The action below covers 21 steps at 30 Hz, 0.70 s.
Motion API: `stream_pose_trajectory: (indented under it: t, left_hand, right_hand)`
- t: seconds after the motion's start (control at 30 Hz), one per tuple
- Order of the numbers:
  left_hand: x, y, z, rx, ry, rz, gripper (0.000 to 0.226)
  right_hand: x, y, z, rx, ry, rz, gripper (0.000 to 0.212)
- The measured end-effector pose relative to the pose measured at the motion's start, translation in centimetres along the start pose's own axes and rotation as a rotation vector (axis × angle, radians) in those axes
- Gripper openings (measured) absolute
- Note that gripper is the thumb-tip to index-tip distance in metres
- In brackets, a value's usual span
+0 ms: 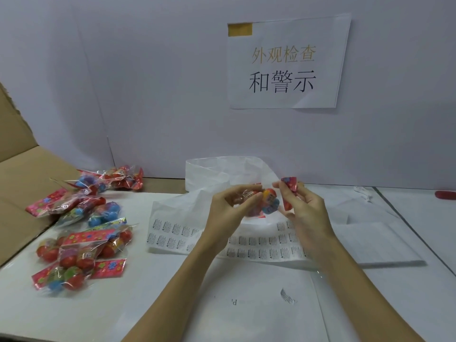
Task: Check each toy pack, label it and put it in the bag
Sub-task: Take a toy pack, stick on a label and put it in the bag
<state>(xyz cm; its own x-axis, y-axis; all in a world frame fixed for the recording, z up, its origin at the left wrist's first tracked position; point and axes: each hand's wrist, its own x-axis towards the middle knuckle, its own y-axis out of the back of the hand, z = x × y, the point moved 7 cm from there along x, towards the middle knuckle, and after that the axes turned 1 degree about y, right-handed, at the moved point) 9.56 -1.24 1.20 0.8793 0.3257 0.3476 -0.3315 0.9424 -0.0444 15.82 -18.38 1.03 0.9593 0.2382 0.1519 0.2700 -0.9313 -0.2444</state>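
Seen from a head camera, a person's two bare hands meet above a white table [246, 317]. Between them is one toy pack [267, 202], a clear wrapper with red, orange and blue balls inside and a red printed header card. The left hand [230, 203] curls its fingers round the clear end of the pack. The right hand [304, 206] pinches the red header card between thumb and fingers. The pack is held in the air, just in front of the white bag [222, 176], which lies crumpled and open against the back wall.

Under the hands lies a label sheet [259, 243], rows of small printed warning stickers on white backing. One loose label [287, 296] curls on the table, nearer the viewer.

To the left, well apart from the hands, a pile of packs [81, 233] lies spread on the table, some resting on the flap of a cardboard box [22, 183]. Further back lies a second, smaller heap of packs [116, 178].

On the wall above hangs a paper sign [286, 62] with Chinese characters. A red object [445, 195] shows at the far right edge; what it is cannot be told.
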Motion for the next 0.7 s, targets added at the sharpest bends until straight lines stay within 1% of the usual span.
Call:
stream_pose_trajectory:
  t: [0.07, 0.1, 0.17, 0.23, 0.3, 0.4, 0.43, 0.47, 0.5, 0.57, 0.63, 0.67, 0.7]
  left_hand:
    - [0.0, 0.2, -0.6, -0.033, 0.034, 0.056, 0.019]
    - [-0.1, 0.5, -1.0, -0.074, 0.066, 0.105, 0.020]
    - [-0.1, 0.8, -1.6, -0.188, 0.133, 0.170, 0.028]
    - [-0.2, 0.8, -1.7, -0.220, 0.163, 0.177, 0.035]
    - [-0.2, 0.5, -1.7, -0.168, 0.171, 0.144, 0.043]
    - [-0.2, -0.4, -1.7, -0.138, 0.135, 0.036, 0.058]
    - [-0.2, -0.5, -1.4, -0.156, 0.104, 0.019, 0.058]
    - [-0.2, -0.4, -1.3, -0.157, 0.065, 0.018, 0.054]
    - [-0.2, -0.2, -0.9, -0.121, 0.019, 0.027, 0.044]
    - [0.1, 0.3, -1.0, 0.074, -0.048, 0.067, 0.019]
    - [0.2, 0.7, -1.8, 0.257, -0.022, 0.129, 0.034]
    - [0.0, 0.6, -1.9, 0.326, -0.004, 0.141, 0.039]
    - [-0.1, 0.4, -1.8, 0.393, -0.010, 0.134, 0.038]
  right_hand:
    - [0.2, -0.1, -0.1, -0.045, 0.053, 0.014, 0.028]
    - [0.2, -0.2, -0.1, -0.058, 0.071, 0.007, 0.036]
    - [0.4, -0.6, 0.8, -0.019, 0.009, -0.029, 0.052]
    - [0.5, -0.8, 1.8, -0.041, -0.058, -0.067, 0.059]
    - [0.5, -0.8, 2.1, -0.099, -0.036, -0.066, 0.056]
    - [0.6, -0.6, 1.7, -0.177, 0.042, -0.032, 0.049]
    - [0.6, -0.6, 1.5, -0.207, 0.062, -0.030, 0.046]
    - [0.7, -0.6, 1.2, -0.247, 0.087, -0.029, 0.042]
    - [0.7, -0.4, 0.8, -0.316, 0.124, -0.026, 0.037]
    - [0.8, 0.1, -0.1, -0.580, 0.226, -0.020, 0.027]
    - [0.8, 0.4, -0.5, -0.829, 0.269, -0.054, 0.020]
    - [0.8, 0.6, -0.3, -0.896, 0.241, -0.090, 0.016]
    - [0.9, 0.7, 0.1, -0.945, 0.188, -0.142, 0.014]
